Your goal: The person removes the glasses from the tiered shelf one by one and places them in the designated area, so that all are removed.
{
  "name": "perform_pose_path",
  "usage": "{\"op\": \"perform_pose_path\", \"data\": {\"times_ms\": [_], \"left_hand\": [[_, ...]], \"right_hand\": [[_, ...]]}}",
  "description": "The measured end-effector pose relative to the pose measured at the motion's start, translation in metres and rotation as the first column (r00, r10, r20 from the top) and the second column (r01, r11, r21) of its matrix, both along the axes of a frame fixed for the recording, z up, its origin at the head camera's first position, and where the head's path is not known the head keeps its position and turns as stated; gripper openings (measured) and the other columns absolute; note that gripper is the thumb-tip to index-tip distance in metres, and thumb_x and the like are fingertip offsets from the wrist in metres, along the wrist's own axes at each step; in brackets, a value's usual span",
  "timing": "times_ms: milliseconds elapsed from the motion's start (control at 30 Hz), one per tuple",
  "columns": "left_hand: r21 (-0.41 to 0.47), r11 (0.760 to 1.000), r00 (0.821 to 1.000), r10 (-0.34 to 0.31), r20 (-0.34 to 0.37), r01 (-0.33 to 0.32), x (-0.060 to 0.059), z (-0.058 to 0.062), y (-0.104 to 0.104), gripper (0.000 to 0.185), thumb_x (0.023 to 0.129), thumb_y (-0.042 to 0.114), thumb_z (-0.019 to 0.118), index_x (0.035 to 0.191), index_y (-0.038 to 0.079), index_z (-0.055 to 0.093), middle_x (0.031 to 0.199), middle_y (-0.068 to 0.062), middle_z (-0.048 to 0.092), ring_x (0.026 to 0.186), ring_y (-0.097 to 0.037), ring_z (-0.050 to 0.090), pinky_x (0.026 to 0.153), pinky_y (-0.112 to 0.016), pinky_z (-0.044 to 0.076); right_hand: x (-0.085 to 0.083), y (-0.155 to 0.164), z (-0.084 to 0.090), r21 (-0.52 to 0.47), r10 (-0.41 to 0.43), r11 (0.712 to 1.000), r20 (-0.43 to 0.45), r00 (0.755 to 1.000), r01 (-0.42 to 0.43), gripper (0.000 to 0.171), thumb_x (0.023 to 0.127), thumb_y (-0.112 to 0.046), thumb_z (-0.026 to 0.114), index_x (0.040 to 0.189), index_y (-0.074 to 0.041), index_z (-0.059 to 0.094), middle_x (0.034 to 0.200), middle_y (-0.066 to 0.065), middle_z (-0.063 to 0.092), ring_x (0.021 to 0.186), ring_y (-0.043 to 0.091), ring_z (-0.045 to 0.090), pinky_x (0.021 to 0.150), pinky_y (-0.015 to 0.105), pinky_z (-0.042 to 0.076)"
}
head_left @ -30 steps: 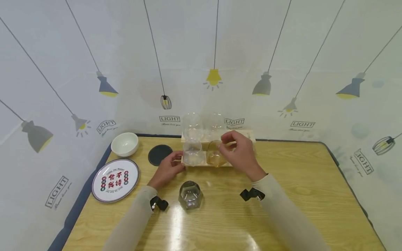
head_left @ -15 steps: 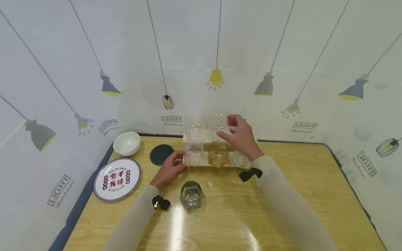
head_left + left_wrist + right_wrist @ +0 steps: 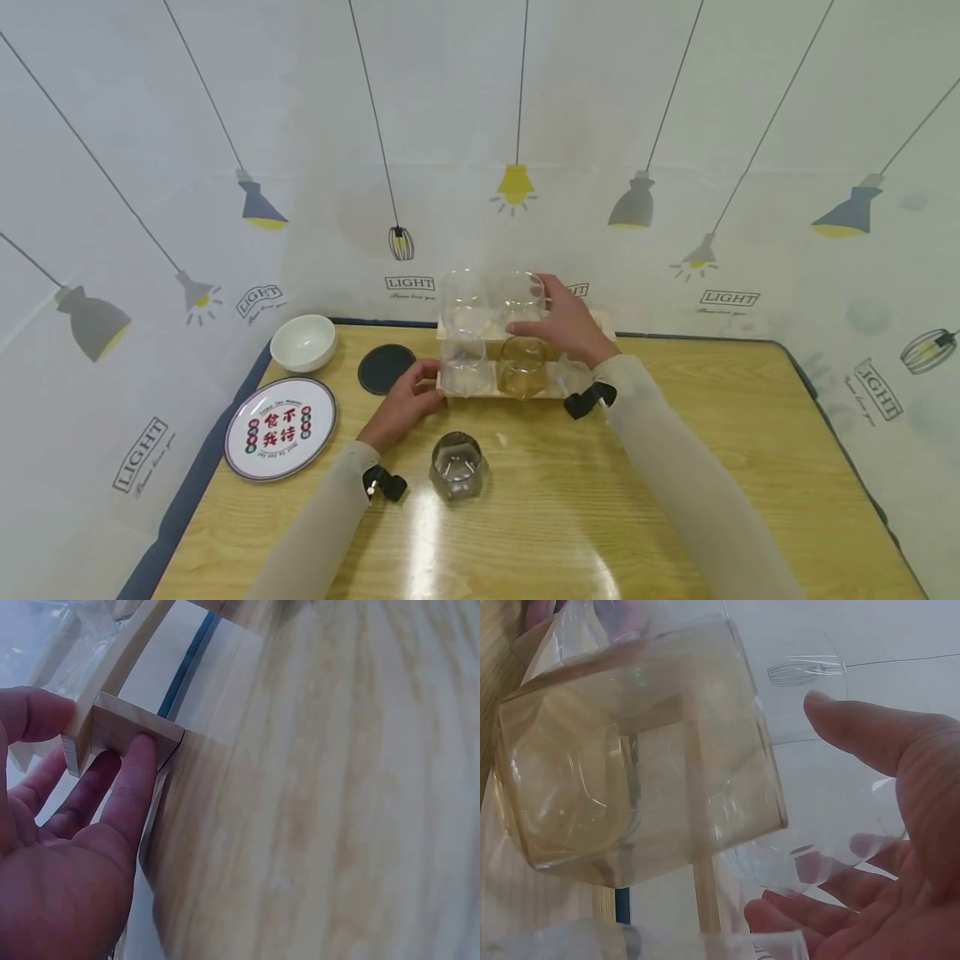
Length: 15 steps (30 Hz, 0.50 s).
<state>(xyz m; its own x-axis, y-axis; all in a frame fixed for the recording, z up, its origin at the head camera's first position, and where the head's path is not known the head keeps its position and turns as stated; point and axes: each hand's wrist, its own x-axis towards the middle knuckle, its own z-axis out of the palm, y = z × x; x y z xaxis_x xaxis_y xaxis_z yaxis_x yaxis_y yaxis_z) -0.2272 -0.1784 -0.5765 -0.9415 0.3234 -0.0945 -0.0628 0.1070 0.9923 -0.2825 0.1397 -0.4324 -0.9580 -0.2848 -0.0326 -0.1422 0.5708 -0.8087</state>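
Note:
My left hand point(image 3: 408, 402) holds the left end of a light wooden rack point(image 3: 124, 679), its thumb by the rail and fingertips against the end piece. My right hand point(image 3: 566, 321) reaches to a clear glass point(image 3: 519, 300) in the rack's back row. Thumb and fingers are spread around that glass; in the right wrist view the thumb stands apart from it. The front row bears a clear glass point(image 3: 465, 367), an amber glass point(image 3: 522, 371) and another clear glass point(image 3: 570, 377), partly hidden by the right wrist. A further clear glass point(image 3: 463, 300) stands at back left.
A smoky grey faceted glass point(image 3: 457, 467) stands on the wooden table point(image 3: 525, 517) before the rack. To the left are a dark round coaster point(image 3: 386, 369), a white bowl point(image 3: 303, 343) and a plate with printed characters point(image 3: 280, 458). A wall rises behind.
My right hand has left the amber glass, risen past it and reached around the clear glass in the back row. The left hand keeps its place on the rack.

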Motion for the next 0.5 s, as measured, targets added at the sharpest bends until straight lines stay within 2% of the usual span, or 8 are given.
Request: {"op": "perform_pose_path", "data": {"times_ms": [100,267,500], "left_hand": [[0.002,1.0,1.0,-0.01,0.003,0.01,0.0005,0.0011,-0.0004,0.047,0.102,0.007,0.064,0.147,0.01,0.049,0.144,-0.018,0.051,0.121,-0.026,0.064,0.1,-0.039,0.062],[0.005,1.0,1.0,-0.016,0.016,0.016,0.0005,-0.0002,-0.0035,0.046,0.102,0.009,0.065,0.146,0.014,0.049,0.145,-0.015,0.051,0.123,-0.027,0.064,0.1,-0.038,0.062],[0.025,0.999,0.999,-0.033,0.04,0.032,-0.0015,0.0,-0.004,0.047,0.103,0.009,0.065,0.147,0.014,0.048,0.149,-0.015,0.049,0.127,-0.027,0.062,0.104,-0.039,0.061]], "right_hand": [[-0.0022,-0.0023,0.0002,0.009,-0.005,1.0,-0.003,1.0,0.005,0.106,0.084,-0.046,0.089,0.167,-0.02,0.027,0.166,0.014,0.044,0.15,0.041,0.044,0.119,0.061,0.045],[-0.0056,-0.0091,-0.0009,-0.002,-0.049,0.999,-0.004,0.999,0.049,0.099,0.083,-0.044,0.09,0.162,-0.019,0.037,0.159,0.015,0.052,0.143,0.04,0.052,0.115,0.059,0.05],[-0.0031,-0.0074,0.0012,-0.08,-0.098,0.992,-0.02,0.995,0.097,0.092,0.084,-0.041,0.09,0.16,-0.019,0.042,0.155,0.013,0.056,0.136,0.039,0.057,0.11,0.058,0.053]]}}
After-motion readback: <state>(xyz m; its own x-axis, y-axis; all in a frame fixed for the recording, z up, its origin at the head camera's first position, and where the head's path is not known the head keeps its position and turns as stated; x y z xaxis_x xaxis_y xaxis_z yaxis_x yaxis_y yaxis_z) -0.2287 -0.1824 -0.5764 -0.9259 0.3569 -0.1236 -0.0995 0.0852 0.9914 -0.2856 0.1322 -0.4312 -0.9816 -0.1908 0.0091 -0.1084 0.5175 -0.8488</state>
